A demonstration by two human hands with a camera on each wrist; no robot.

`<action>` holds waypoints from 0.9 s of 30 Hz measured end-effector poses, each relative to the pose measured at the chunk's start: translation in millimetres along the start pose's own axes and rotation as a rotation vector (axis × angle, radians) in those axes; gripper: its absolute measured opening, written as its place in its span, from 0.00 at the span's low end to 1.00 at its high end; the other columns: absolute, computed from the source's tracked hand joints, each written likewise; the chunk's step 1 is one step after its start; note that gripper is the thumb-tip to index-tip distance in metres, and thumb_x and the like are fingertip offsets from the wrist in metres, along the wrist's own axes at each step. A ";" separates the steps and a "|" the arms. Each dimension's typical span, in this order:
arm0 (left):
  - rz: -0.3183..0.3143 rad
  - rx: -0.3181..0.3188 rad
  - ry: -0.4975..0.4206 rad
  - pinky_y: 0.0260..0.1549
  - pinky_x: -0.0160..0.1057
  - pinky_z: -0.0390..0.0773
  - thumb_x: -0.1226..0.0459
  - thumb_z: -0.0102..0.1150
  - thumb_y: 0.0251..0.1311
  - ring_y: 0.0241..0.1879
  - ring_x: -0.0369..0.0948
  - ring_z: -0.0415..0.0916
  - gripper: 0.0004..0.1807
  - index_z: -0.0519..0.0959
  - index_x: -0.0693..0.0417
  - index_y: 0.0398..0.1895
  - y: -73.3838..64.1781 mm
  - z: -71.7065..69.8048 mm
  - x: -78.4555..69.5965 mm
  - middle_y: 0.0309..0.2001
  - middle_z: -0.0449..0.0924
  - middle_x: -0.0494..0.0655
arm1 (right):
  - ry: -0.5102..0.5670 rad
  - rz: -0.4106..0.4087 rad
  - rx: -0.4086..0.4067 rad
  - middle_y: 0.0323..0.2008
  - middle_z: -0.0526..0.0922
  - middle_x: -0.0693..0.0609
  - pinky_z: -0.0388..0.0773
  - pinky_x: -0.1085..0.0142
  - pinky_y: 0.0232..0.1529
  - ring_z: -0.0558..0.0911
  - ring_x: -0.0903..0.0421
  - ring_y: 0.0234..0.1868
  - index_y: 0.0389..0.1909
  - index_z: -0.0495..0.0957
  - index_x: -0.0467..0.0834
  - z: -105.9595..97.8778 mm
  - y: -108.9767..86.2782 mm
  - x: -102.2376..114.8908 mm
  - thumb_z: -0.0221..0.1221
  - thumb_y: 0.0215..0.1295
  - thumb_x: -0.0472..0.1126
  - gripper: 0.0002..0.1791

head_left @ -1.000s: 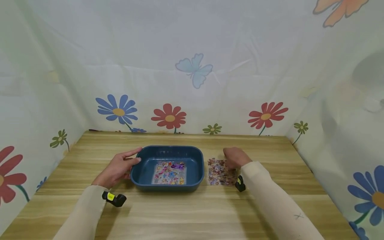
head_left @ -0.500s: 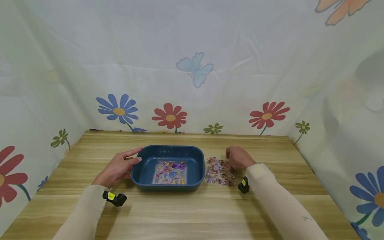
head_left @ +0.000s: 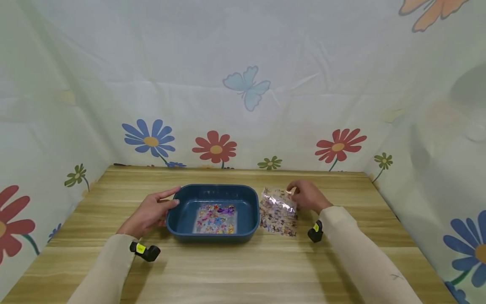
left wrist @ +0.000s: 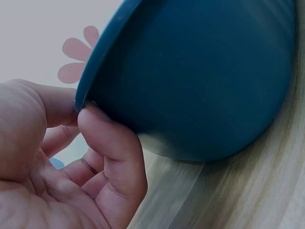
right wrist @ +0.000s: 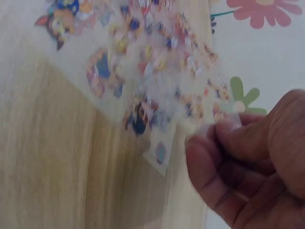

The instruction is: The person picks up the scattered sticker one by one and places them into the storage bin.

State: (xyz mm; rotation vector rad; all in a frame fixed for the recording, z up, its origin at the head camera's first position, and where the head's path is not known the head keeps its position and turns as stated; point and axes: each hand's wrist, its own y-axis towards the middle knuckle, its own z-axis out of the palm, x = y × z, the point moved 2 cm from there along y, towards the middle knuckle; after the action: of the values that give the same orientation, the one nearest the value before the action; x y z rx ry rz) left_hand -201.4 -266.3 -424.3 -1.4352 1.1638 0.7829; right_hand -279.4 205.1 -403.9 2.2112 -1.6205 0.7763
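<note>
A dark blue rectangular plastic basin [head_left: 212, 238] stands on the table, with a transparent sheet of colourful stickers [head_left: 215, 220] lying flat inside. My left hand [head_left: 149, 212] holds the basin's left rim, the rim between thumb and fingers in the left wrist view. Right of the basin is another transparent sticker sheet [head_left: 278, 215], printed with small cartoon figures. My right hand [head_left: 309, 196] pinches this sheet near its far right corner, thumb against finger. The sheet's far part is raised and catches the light; its near edge is low, by the table.
The wood-grain table [head_left: 212, 274] reaches back to a pale curtain [head_left: 182, 105] with flowers and butterflies. Curtain walls also stand at the left and right. Both wrists carry a black camera mount [head_left: 316, 231].
My right hand has moved slightly right and away, lifting the far part of the sticker sheet off the table. The left hand and basin have stayed in place.
</note>
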 end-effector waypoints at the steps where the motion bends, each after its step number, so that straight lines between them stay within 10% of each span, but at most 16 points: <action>1: -0.002 0.001 0.000 0.32 0.40 0.86 0.57 0.56 0.78 0.28 0.40 0.72 0.33 0.61 0.36 0.82 0.1 -0.1 0.0 0.37 0.72 0.45 | 0.019 0.001 0.001 0.38 0.85 0.42 0.80 0.62 0.33 0.83 0.52 0.32 0.58 0.82 0.36 -0.5 0.0 -1.3 0.57 0.71 0.30 0.17; 27: -0.006 -0.009 0.002 0.35 0.42 0.88 0.57 0.55 0.78 0.30 0.42 0.76 0.33 0.61 0.37 0.82 -2.0 0.7 -1.9 0.39 0.75 0.48 | 0.511 -0.008 -0.044 0.43 0.87 0.34 0.89 0.57 0.37 0.85 0.58 0.29 0.58 0.79 0.26 -16.4 -3.0 -24.0 0.56 0.75 0.29 0.16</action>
State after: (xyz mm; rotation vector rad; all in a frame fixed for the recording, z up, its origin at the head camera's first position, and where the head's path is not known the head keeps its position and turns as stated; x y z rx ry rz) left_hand -199.9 -265.3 -422.0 -1.4471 1.1582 0.7835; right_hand -286.0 233.6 -404.3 1.7869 -1.3545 1.1722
